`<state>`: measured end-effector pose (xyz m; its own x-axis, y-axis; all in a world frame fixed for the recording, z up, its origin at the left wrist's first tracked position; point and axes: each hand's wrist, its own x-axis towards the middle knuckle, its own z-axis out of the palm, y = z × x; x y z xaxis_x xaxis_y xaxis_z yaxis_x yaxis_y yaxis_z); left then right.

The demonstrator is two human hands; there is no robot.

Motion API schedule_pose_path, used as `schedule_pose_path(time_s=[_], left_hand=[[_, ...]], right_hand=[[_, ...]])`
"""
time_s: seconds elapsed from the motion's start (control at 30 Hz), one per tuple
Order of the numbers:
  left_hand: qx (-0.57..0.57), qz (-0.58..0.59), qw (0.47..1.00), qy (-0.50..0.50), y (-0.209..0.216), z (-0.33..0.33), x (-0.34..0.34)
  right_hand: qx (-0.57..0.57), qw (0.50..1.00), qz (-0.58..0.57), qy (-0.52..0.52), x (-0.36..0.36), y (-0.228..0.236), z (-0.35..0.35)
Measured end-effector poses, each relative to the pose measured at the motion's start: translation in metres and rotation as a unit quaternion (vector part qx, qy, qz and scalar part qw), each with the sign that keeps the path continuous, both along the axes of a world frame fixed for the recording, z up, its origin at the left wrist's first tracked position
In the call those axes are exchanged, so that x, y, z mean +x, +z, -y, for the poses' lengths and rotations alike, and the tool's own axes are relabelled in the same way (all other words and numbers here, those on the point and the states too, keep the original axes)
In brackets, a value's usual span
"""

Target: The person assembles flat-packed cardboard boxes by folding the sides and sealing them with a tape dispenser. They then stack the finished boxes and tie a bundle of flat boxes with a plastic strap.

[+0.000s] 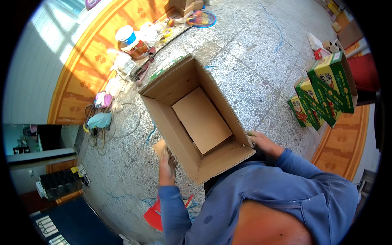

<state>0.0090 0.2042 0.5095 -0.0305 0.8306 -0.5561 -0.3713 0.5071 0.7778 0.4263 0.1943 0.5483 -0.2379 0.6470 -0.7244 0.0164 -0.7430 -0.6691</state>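
A tall open cardboard box [167, 122] is tilted in front of my body, its mouth facing up at me. At its bottom lies a flat brown cardboard sheet [202, 120]. My left hand [166, 167] is against the box's left side, fingers pointing up and partly curled. Just past those fingertips a small tan cardboard piece [159, 148] shows; whether it is a flap or a separate piece, I cannot tell. At the near right corner my right hand [264, 143] supports the box, with its fingers partly hidden by the wall.
Several green and yellow printed cartons [326, 87] lean together at the right. A red plastic object [153, 216] is on the floor by my left forearm. Cables and bags [99, 120], buckets [131, 43] and a racket [202, 18] lie along the left wall.
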Motion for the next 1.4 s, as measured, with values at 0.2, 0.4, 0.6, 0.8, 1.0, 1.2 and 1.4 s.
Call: schedule_pose_path(time_s=[0.2,0.4,0.6,0.8,1.0,1.2,1.4], left_hand=[[-0.118,-0.064,0.980,-0.149,-0.127,-0.038,-0.018],[-0.260,-0.124,0.939,-0.186,-0.183,-0.017,-0.005],[-0.314,-0.148,0.923,-0.165,-0.189,-0.016,0.012],[-0.329,-0.142,0.923,-0.139,-0.191,-0.019,0.032],[-0.309,-0.126,0.929,-0.162,-0.193,-0.035,0.070],[-0.172,0.013,0.961,-0.214,-0.216,-0.079,0.185],[-0.253,0.221,0.932,-0.137,-0.189,-0.150,0.241]], right_hand=[[0.022,0.999,-0.013,0.046,0.008,-0.019,0.018],[-0.208,0.963,-0.131,-0.113,-0.001,-0.032,0.018],[-0.112,0.954,-0.209,-0.182,-0.009,-0.062,0.021],[-0.100,0.963,-0.154,-0.198,0.025,-0.049,-0.002],[0.068,0.985,0.000,-0.161,0.076,-0.058,-0.037],[0.154,0.966,0.103,-0.178,0.172,-0.071,-0.130],[0.095,0.961,0.110,-0.235,0.233,-0.051,-0.227]])
